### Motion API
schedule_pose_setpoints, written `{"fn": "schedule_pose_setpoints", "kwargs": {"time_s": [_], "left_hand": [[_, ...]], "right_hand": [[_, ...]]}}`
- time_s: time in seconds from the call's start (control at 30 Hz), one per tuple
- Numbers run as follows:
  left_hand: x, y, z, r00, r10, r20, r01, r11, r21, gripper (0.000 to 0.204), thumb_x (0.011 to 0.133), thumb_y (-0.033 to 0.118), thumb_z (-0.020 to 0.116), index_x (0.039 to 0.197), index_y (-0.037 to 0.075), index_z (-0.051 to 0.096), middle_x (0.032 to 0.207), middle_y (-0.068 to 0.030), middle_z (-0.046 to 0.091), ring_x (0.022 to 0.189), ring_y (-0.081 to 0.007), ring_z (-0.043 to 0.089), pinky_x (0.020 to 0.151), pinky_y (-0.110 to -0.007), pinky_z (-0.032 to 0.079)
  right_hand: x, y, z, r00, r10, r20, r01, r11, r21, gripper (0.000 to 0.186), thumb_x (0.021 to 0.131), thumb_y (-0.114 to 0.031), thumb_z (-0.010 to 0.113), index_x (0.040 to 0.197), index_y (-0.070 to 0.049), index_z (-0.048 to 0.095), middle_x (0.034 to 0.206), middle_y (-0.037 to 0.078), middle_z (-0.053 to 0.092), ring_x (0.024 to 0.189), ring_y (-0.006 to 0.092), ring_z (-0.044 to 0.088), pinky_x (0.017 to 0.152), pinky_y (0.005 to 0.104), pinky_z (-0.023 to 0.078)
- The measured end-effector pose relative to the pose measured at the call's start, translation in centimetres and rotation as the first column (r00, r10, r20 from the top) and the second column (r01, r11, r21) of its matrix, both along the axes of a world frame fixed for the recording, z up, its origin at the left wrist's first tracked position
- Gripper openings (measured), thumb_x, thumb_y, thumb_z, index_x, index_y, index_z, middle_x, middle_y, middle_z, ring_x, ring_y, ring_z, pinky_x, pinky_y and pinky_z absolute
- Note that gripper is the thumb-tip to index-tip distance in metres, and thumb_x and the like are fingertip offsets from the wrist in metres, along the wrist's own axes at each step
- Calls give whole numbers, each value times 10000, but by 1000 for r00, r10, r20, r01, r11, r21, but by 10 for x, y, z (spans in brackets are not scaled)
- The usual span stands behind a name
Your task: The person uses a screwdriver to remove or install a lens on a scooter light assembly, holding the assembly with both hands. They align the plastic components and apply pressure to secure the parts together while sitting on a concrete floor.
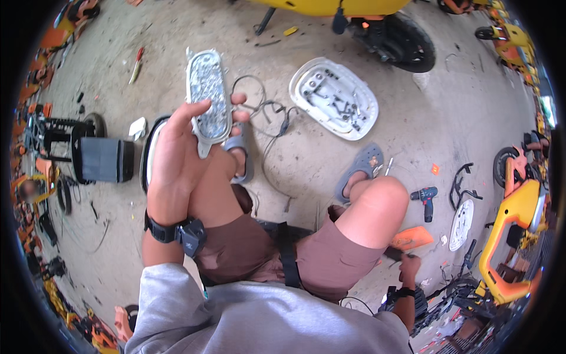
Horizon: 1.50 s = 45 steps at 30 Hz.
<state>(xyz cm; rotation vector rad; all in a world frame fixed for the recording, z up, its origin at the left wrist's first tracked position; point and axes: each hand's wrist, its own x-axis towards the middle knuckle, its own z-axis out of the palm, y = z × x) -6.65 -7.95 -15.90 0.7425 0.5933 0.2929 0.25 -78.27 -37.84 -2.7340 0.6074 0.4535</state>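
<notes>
My left hand (178, 150) is raised over my left knee, its thumb and fingers closed round the edges of a long oval silver-grey part (210, 97) with a rough, mottled face and small tabs at its ends. Low at my right side, my right hand (409, 266) is closed around something dark (394, 253) whose kind I cannot make out. An orange piece (411, 238) lies just beyond that hand. On the floor ahead sits a white oval tray-like shell (296, 88) holding several screws and small dark parts.
Past my right knee lie a cordless drill (425, 200), a black bent bracket (463, 186) and a white oval plate (461, 225). Black cable (268, 112) trails between my feet. A red-handled tool (137, 64) lies far left. A yellow scooter (354, 7) stands ahead, a dark box (106, 159) left.
</notes>
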Motion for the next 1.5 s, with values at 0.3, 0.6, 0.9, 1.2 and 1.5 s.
{"fn": "schedule_pose_setpoints", "kwargs": {"time_s": [0.3,0.6,0.9,1.2,1.5], "left_hand": [[10,-17,13,974,-220,46,221,975,-15,476,948,222,426,1321,-73,412,1189,-191,608,1023,-301,637,854,-375,529],[66,-70,13,929,-242,280,277,957,-91,372,1030,359,364,1307,111,371,1232,-121,560,1120,-274,586,930,-451,504],[47,-71,2,935,-270,232,304,945,-124,406,970,148,510,1345,83,370,1192,-136,583,1062,-238,602,860,-393,523],[46,-71,2,916,-384,115,359,914,192,483,911,57,612,1331,30,375,1095,-125,637,871,-189,655,663,-311,543],[44,-67,13,803,-582,128,581,812,50,624,889,105,662,1405,66,315,1057,-150,620,783,-200,640,579,-285,496]], "right_hand": [[98,289,297,707,-99,700,-444,708,549,128,817,-58,721,859,14,624,627,-4,587,479,35,487,441,196,357],[75,472,286,281,351,893,-850,523,62,243,690,-111,759,767,-36,541,604,104,589,531,282,628,495,365,478],[59,489,231,-284,468,837,-958,-166,-233,268,679,-66,768,919,-42,651,681,52,604,563,218,607,522,308,493],[65,473,239,651,369,664,-750,172,639,321,789,-97,720,1085,-14,627,800,32,620,573,71,569,509,220,453],[92,464,243,926,317,207,-210,-26,977,381,900,-150,652,1209,50,551,1002,73,604,528,61,525,481,207,422]]}}
